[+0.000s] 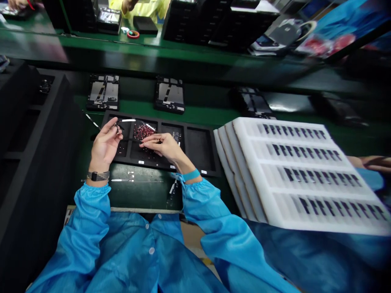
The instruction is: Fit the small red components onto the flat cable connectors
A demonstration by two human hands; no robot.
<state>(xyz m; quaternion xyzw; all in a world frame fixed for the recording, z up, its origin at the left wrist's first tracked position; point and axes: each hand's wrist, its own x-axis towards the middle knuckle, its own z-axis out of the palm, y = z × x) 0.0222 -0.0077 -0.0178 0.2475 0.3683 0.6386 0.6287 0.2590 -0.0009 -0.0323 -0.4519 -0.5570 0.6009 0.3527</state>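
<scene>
Standing here watching someone in a blue smock, and some of this is pretty hard to make out. The left hand point(105, 144) is half curled, palm turned up, with the fingertips closed on a small dark part point(117, 127), up over the left end of the black compartment tray point(200, 150). The fingers cover a good chunk of it, so I can't tell its full shape. There are thin strips with white sections on both sides of that hand, but I can't see whether they join up with it.

The right hand point(165, 146) is pinched, thumb against fingers, on a thin dark sliver point(136, 141) pointing toward the left hand. Tool or loose piece? Black on black, honestly can't say. Behind it a heap of tiny reddish bits point(143, 132) sits in one compartment, way too small to identify, and the right hand partly hides the next compartment along.

Just right of the tray there's a leaning stack of white foam trays point(250, 171); the top one has rows of dark pieces, smeared by blur. Farther back on the green tabletop point(143, 195), two flat electronic units point(170, 94) read okay, while the ones to the right are mush. Another person's hand point(377, 162) is cut off at the right edge, and a yellow garment point(152, 8) is cropped at the top.
</scene>
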